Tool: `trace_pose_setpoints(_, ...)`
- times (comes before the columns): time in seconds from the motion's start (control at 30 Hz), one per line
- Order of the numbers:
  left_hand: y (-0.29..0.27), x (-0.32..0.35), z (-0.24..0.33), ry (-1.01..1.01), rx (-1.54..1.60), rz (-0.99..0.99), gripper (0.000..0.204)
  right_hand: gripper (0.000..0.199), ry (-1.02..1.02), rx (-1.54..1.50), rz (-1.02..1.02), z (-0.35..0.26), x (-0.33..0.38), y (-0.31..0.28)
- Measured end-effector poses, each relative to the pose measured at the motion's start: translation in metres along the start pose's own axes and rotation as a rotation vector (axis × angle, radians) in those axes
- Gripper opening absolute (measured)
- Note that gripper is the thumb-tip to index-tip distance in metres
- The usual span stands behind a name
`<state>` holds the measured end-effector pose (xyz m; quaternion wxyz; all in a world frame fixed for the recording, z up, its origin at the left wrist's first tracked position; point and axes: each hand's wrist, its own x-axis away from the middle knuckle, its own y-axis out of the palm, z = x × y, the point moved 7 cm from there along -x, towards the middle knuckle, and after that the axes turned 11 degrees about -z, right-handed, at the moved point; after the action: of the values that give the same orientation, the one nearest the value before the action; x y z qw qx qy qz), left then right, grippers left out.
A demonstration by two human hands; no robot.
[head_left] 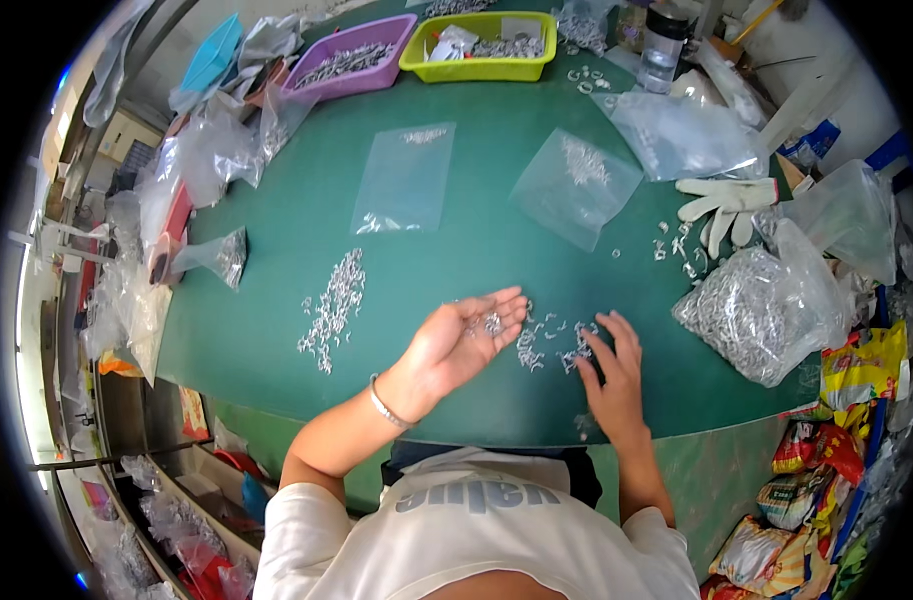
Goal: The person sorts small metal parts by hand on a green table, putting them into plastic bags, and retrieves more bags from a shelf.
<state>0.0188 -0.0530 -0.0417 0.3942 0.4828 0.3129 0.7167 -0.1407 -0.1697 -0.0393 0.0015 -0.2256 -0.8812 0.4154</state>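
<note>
My left hand (464, 345) is turned palm up over the table, fingers stretched out. Several small silvery metal parts (492, 324) rest in its palm. My right hand (615, 372) is lowered at a little scatter of the same curved parts (575, 352), its thumb and fingers apart and the fingertips at the pieces. Between the two hands lies another small cluster of metal parts (529, 352). To the left, a longer heap of metal parts (334, 312) is spread on the green tabletop (267, 355).
Two flat clear bags (397, 190) (577, 205) with a few parts lie beyond my hands. A full bag of parts (747, 318) and a white glove (727, 205) are at right. Purple (312, 50) and yellow-green (477, 70) baskets stand at the back.
</note>
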Motion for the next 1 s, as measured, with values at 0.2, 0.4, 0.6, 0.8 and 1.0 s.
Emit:
trace_pose_setpoints(0.2, 0.040, -0.074, 0.028, 0.203, 0.020, 0.108, 0.035, 0.027, -0.032, -0.056, -0.009, -0.003, 0.002, -0.003)
trace_pose_setpoints(0.4, 0.052, -0.101, 0.039, 0.310, -0.005, 0.137, 0.039, 0.028, -0.034, -0.082, -0.014, -0.002, 0.002, -0.008)
trace_pose_setpoints(0.6, 0.058, -0.127, 0.042, 0.375, -0.081, 0.113, 0.047, 0.029, -0.047, -0.126, -0.004, -0.001, 0.001, -0.011)
trace_pose_setpoints(0.8, 0.095, -0.154, 0.058, 0.357, -0.120, -0.067, 0.059, 0.027, -0.036, -0.153, 0.030, 0.000, 0.003, -0.015)
trace_pose_setpoints(1.0, 0.059, -0.108, 0.046, 0.352, -0.311, -0.073, 0.055, 0.027, -0.060, -0.157, 0.028, -0.002, 0.003, -0.013)
